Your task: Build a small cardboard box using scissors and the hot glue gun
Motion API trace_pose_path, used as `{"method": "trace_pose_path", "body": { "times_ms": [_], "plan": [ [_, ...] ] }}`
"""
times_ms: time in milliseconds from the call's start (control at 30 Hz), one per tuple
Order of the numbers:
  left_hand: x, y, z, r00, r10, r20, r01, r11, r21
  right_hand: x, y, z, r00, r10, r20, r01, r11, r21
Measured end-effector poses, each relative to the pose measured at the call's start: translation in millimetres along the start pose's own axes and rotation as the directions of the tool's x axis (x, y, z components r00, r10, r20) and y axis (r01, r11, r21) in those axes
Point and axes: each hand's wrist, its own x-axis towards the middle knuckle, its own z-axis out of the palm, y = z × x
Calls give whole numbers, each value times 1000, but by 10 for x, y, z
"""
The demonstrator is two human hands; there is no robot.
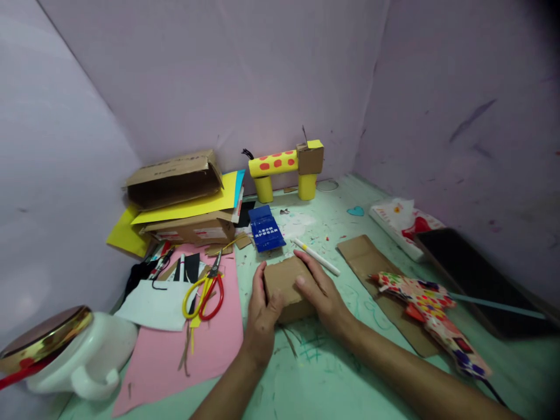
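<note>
A small brown cardboard box (284,280) is held between my two hands, low over the green table. My left hand (261,315) wraps its left side, thumb at the near left edge. My right hand (326,291) grips the right side, with the thumb on top. Just beyond the box lie a white marker (317,256) and a flat blue carton (266,229). A yellow cardboard animal (273,164) with red spots and a brown box head stands by the back wall.
Scissors (205,294) lie on pink paper (219,356) at left, near a white mug (96,356). Cardboard boxes (175,175) and coloured sheets are stacked behind. At right, a patterned glue gun (431,309) rests over a cardboard strip (363,251), beside a dark tablet-like slab (476,280) and white tray (385,233).
</note>
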Motion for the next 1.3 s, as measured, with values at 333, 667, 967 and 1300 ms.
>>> {"method": "trace_pose_path", "body": {
  "times_ms": [333, 667, 967, 1300],
  "plan": [
    [91, 134, 86, 983, 73, -168, -43, 984, 171, -9, 23, 22, 997, 64, -38, -61, 996, 60],
    [77, 196, 126, 986, -30, -164, 38, 998, 44, -22, 14, -30, 1000, 17, -5, -18, 1000, -22],
    [142, 185, 162, 978, -114, -172, 118, 993, 13, -51, 25, 11, 979, 172, -113, -165, 984, 70],
    [-10, 103, 94, 990, -68, -127, 53, 992, -116, -68, 3, 5, 982, 146, -121, -139, 988, 67]
  ]
}}
